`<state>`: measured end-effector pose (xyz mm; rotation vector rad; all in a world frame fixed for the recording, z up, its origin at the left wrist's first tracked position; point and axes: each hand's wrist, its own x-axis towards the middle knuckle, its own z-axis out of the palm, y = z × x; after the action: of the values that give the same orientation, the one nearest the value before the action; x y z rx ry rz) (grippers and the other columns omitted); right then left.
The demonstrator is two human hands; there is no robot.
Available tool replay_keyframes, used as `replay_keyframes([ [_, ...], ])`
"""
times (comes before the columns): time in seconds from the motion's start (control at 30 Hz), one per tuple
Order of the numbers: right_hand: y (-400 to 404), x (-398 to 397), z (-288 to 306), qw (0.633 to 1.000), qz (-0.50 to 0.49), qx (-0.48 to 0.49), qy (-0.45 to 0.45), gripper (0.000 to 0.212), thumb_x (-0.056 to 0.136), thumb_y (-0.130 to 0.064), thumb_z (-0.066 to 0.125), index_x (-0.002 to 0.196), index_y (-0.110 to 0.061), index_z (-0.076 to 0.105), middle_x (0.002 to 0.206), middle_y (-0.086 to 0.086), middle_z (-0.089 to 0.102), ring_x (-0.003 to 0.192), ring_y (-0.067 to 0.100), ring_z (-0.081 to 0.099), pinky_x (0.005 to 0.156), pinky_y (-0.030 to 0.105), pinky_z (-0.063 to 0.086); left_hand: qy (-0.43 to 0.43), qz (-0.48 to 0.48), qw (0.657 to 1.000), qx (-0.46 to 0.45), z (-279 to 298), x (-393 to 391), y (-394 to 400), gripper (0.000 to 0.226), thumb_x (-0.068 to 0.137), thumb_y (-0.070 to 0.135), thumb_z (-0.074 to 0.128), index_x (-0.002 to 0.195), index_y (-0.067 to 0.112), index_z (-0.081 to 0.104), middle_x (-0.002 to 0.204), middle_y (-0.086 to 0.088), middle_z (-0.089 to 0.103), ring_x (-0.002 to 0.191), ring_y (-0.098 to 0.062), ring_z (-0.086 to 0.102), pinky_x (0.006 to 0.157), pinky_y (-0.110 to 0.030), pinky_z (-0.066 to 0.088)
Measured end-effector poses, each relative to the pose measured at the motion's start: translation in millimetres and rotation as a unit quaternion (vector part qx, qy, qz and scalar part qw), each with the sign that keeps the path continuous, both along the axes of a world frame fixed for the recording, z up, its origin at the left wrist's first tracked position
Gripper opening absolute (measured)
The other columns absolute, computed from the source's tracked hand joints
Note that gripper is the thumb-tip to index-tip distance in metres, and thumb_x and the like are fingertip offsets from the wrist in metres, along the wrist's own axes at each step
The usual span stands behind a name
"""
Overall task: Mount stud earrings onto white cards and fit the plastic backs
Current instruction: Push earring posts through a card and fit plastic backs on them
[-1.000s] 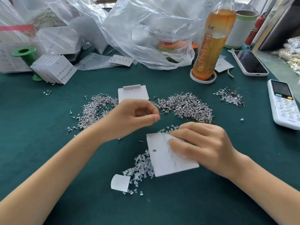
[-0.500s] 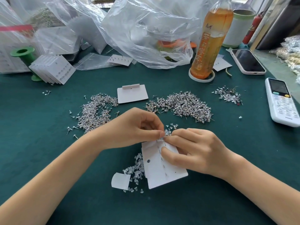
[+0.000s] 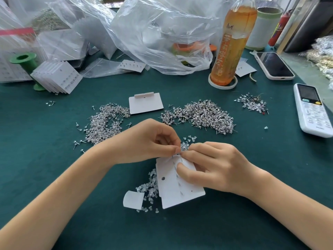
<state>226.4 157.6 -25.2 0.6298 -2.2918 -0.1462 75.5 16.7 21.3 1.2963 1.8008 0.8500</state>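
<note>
A white card (image 3: pixel 175 189) with a punched hole and a row of stud posts sticking through it lies tilted at the centre of the green table. My right hand (image 3: pixel 212 166) grips the card along its right side, thumb pressed on its face. My left hand (image 3: pixel 147 141) pinches something tiny at the card's top edge, fingertips touching the right hand's; what it holds is too small to tell. Clear plastic backs (image 3: pixel 150 184) lie heaped under the card's left edge. Stud earrings sit in two heaps, a left pile (image 3: pixel 106 123) and a right pile (image 3: pixel 203 116).
A blank card (image 3: pixel 146 103) lies beyond my hands, a small paper piece (image 3: pixel 132 199) near the backs. Finished cards (image 3: pixel 57 76) stack at left by a green spool (image 3: pixel 25 62). Plastic bags (image 3: pixel 162 33), a tea bottle (image 3: pixel 232 42), a phone (image 3: pixel 273 65), a remote (image 3: pixel 313 109) and a small stud pile (image 3: pixel 254 103) ring the area.
My left hand came down from above the card to its top edge and met the right hand's fingertips. The card has swung to a steeper tilt under my right hand.
</note>
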Motion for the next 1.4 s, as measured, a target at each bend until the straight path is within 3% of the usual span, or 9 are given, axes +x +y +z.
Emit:
replay_keyframes([
  [0.4,-2.7,2.1,-2.7,1.000,-0.009,0.020,0.007,0.032,0.077,0.005,0.067,0.097,-0.016,0.052,0.064,0.002,0.063,0.054,0.021,0.058,0.049,0.029,0.048,0.067,-0.013,0.998,0.001,4.6,5.7,-3.3,0.006,0.085,0.022,0.068,0.080,0.023,0.071,0.068,0.016,0.066,0.058,0.005,0.054,0.057,-0.006,0.037],
  [0.67,-2.8,2.9,-4.4,1.000,-0.004,0.019,0.021,0.032,0.077,0.007,0.062,0.097,-0.017,0.053,0.064,0.001,0.063,0.055,0.021,0.058,0.050,0.028,0.050,0.076,-0.023,0.997,-0.011,8.6,7.7,-2.3,0.005,0.085,0.018,0.068,0.082,0.020,0.071,0.067,0.020,0.064,0.059,0.006,0.055,0.057,-0.004,0.036],
  [1.17,-5.3,3.8,-1.6,0.999,-0.013,0.008,0.031,0.039,0.070,0.004,0.072,0.097,-0.018,0.054,0.063,0.001,0.062,0.053,0.022,0.056,0.049,0.028,0.050,0.070,-0.043,0.996,-0.023,10.2,7.3,0.8,0.005,0.083,0.015,0.070,0.082,0.019,0.072,0.068,0.020,0.065,0.060,0.006,0.054,0.059,-0.005,0.037],
  [1.4,-6.0,4.5,-0.4,0.999,-0.007,0.009,0.037,0.044,0.064,0.005,0.074,0.097,-0.018,0.054,0.061,0.002,0.061,0.052,0.022,0.056,0.049,0.028,0.050,0.035,-0.049,0.993,-0.103,21.3,2.2,11.8,0.003,0.080,0.018,0.074,0.082,0.020,0.074,0.080,0.005,0.074,0.073,-0.004,0.067,0.075,-0.020,0.051],
])
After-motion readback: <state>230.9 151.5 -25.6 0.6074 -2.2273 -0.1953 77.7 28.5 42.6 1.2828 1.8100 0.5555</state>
